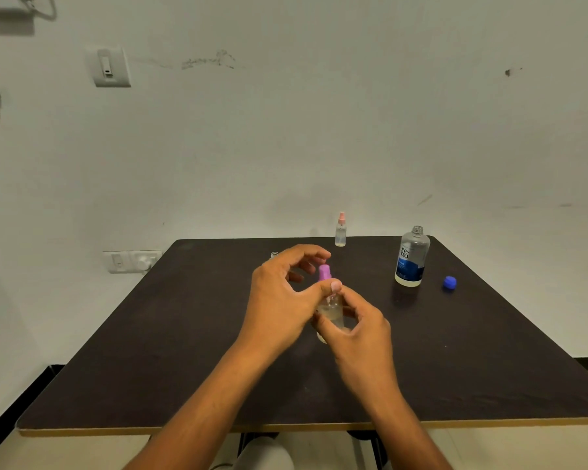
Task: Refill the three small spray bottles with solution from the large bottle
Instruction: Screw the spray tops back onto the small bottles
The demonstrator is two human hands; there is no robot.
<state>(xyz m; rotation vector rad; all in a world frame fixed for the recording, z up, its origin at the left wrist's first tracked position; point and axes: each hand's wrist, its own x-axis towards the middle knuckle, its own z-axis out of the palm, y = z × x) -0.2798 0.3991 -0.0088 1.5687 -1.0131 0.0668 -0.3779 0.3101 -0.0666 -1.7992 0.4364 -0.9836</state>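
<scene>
The right hand [360, 330] grips a small clear bottle [331, 312] around its body. The left hand [282, 300], fingers loosely curled, presses its thumb at the pink sprayer [324, 273]. Beyond the hands stands another spray bottle [340, 230]; right of them, the uncapped large bottle [410, 259] and its blue cap [450, 283].

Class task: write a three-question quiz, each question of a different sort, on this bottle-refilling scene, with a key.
1. True or false: the large bottle has its cap on.
2. Multiple choice: the blue cap lies (A) to the right of the large bottle on the table, (B) on the large bottle, (C) in the left hand.
3. Fill in: the right hand holds a small bottle with a ____ spray top.

Key: 1 false, its neck is bare; 2 A; 3 purple. Another small bottle, pink-topped, stands at the far edge.
</scene>
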